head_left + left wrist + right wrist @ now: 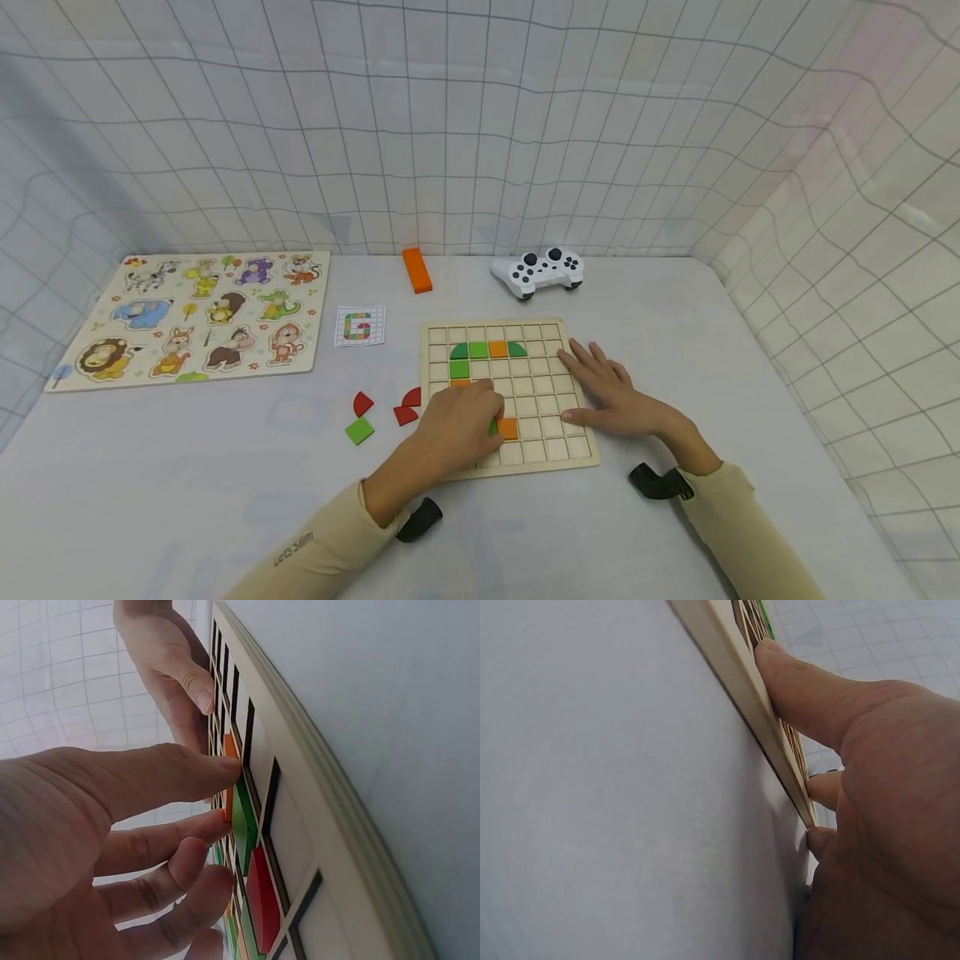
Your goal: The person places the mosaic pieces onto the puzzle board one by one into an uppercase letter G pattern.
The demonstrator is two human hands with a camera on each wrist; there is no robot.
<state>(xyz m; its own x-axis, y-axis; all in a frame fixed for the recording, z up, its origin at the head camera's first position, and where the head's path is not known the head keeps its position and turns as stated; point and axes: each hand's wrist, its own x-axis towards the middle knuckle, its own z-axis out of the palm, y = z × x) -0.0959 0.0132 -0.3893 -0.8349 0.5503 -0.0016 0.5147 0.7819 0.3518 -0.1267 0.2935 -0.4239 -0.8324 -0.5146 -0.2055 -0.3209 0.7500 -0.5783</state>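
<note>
An orange tile (508, 429) was apparently being seated in the board (540, 406), pinched by fingers of the left hand (459, 423); the right hand (615, 404) was rested there, fingers spread, empty. Release seemed called for next.

The left sleeve (318, 542) is beige with dark lettering (293, 549), apparently "Lets Slim"; a stubby black piece (420, 520) juts out beside it; the right sleeve (750, 525) is beige too, beside a bent black attachment (660, 482); left hand (459, 425) and right hand (618, 406) are bare.
</note>
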